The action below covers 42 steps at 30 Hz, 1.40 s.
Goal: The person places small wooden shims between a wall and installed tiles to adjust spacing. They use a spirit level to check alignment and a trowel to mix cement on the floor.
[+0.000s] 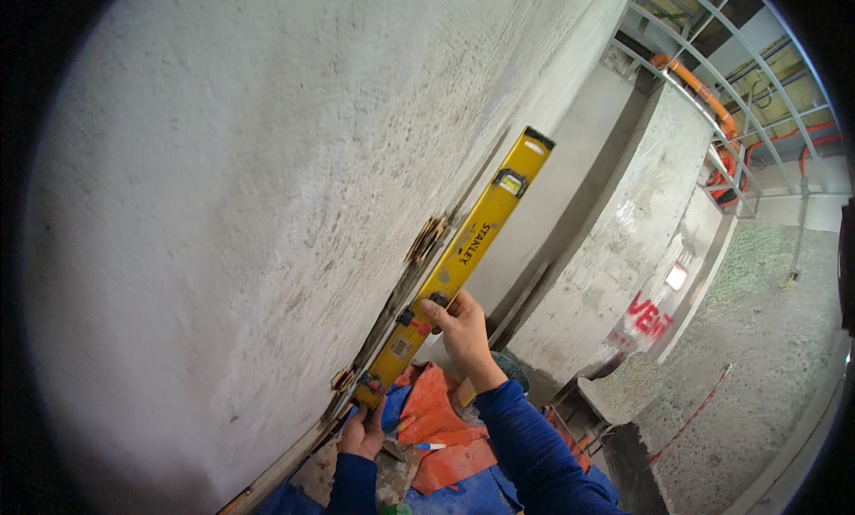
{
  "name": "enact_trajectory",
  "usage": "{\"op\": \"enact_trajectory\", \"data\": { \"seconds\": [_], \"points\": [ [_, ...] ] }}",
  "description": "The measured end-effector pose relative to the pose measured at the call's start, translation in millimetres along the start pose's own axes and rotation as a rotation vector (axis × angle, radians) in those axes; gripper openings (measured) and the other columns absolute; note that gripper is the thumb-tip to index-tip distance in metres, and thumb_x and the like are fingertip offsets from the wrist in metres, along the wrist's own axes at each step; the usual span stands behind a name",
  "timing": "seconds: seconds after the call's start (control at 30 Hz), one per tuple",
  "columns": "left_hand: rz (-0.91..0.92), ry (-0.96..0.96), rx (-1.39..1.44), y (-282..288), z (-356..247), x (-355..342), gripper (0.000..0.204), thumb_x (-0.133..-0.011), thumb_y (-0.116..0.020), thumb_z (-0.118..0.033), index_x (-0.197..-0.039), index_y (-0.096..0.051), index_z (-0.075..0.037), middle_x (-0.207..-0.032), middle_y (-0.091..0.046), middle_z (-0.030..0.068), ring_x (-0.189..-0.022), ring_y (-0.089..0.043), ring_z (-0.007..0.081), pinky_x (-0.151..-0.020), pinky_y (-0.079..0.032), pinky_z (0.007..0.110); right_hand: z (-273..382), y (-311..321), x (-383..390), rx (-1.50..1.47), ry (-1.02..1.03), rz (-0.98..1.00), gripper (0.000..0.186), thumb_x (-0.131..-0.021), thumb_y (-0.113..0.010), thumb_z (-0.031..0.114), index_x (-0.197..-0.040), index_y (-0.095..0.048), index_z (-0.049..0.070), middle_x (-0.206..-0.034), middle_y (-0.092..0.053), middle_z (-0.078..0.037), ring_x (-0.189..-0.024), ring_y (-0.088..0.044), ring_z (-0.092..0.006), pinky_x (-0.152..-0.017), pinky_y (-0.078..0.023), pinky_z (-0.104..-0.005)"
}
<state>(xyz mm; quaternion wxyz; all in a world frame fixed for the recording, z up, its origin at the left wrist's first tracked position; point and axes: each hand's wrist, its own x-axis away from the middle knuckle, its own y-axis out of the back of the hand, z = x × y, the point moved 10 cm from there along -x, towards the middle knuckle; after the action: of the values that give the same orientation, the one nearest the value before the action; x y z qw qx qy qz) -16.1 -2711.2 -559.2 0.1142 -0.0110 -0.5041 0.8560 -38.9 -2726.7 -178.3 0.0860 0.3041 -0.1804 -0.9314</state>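
My left hand (362, 433) grips bottom end of yellow spirit level (456, 264), right hand (463, 324) pinches mid-body, pressing it flat along concrete wall (223, 203) edge (vials readable that way). Orange cloth (436, 426) below.

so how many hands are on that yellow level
2. The left hand grips the bottom end of the yellow level; the right hand holds its edge, nearer the middle.

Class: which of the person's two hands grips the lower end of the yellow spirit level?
The left hand; the right hand holds the yellow spirit level nearer its middle.
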Motion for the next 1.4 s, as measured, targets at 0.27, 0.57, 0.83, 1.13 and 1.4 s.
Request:
{"op": "enact_trajectory", "data": {
  "seconds": [0.27,0.57,0.83,1.13,1.4],
  "points": [
    [0.027,0.026,-0.011,-10.0,2.2,10.2,0.036,-0.106,-0.050,-0.007,-0.139,-0.048,0.008,-0.138,-0.058,0.0225,-0.123,-0.062,0.0336,-0.104,-0.060,0.043,0.2,0.6,0.2,-0.002,0.004,0.022,0.031,-0.099,-0.072,0.018,-0.123,-0.062,0.001,-0.105,-0.071,-0.004,-0.090,-0.067,-0.0123,-0.076,-0.055,-0.0300],
    [0.010,0.013,0.020,-6.1,-0.5,7.0,0.036,-0.107,-0.048,-0.006,-0.140,-0.049,0.008,-0.139,-0.059,0.0229,-0.121,-0.063,0.0363,-0.101,-0.061,0.045,-3.8,1.8,-1.0,-0.023,-0.005,0.017,0.030,-0.099,-0.071,0.017,-0.122,-0.063,0.001,-0.104,-0.070,-0.002,-0.088,-0.064,-0.0105,-0.075,-0.053,-0.0281],
    [-0.026,0.022,0.037,-17.8,4.2,19.9,0.036,-0.106,-0.050,-0.007,-0.138,-0.050,0.009,-0.136,-0.060,0.0227,-0.121,-0.063,0.0358,-0.101,-0.062,0.044,-1.4,1.4,0.0,0.017,-0.015,0.012,0.028,-0.098,-0.072,0.019,-0.120,-0.065,0.004,-0.098,-0.069,0.000,-0.079,-0.061,-0.0088,-0.066,-0.049,-0.0270],
    [-0.060,0.030,0.079,-16.7,5.8,22.5,0.036,-0.108,-0.047,-0.007,-0.140,-0.049,0.008,-0.138,-0.058,0.0218,-0.123,-0.062,0.0360,-0.103,-0.060,0.045,-1.1,1.9,-1.1,0.021,0.008,0.022,0.028,-0.098,-0.072,0.019,-0.120,-0.065,0.004,-0.099,-0.070,-0.001,-0.079,-0.061,-0.0086,-0.066,-0.049,-0.0271],
    [0.008,0.076,0.089,-9.6,5.2,10.3,0.036,-0.108,-0.047,-0.008,-0.141,-0.049,0.007,-0.139,-0.059,0.0208,-0.124,-0.061,0.0348,-0.103,-0.060,0.045,-2.9,6.3,6.9,0.041,-0.015,-0.042,0.032,-0.097,-0.074,0.022,-0.118,-0.064,0.001,-0.101,-0.072,-0.003,-0.081,-0.065,-0.0101,-0.069,-0.053,-0.0281]
  ]
}}
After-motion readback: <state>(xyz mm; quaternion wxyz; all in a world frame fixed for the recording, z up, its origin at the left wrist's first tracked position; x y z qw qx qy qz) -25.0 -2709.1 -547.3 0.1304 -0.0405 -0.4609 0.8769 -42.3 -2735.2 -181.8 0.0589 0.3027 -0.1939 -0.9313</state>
